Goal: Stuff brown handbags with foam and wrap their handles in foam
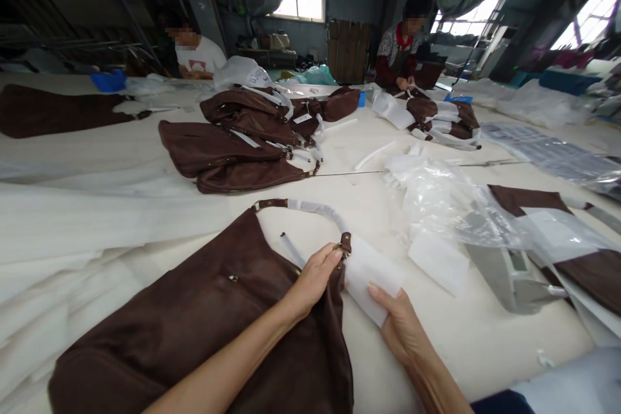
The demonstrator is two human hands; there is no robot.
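A brown handbag (194, 297) lies on the table in front of me, its handle (315, 208) partly wrapped in white material and arching away from me. My left hand (315, 275) is closed on the bag's edge by the metal ring and strap tab (345, 242) at the handle's right end. Between the thumb and fingers of my right hand (400, 317) is a sheet of thin white paper (371, 278), close beside that tab. A thin wrapped strap (291, 249) lies within the handle's loop, partly hidden behind my left hand.
Several brown handbags (242, 162) are heaped farther back. Clear plastic bags (436, 200) and a white sheet (439, 262) lie to the right, near another partly wrapped brown bag (587, 272). Across the table, one person (402, 52) handles a bag; another person (198, 55) is at left.
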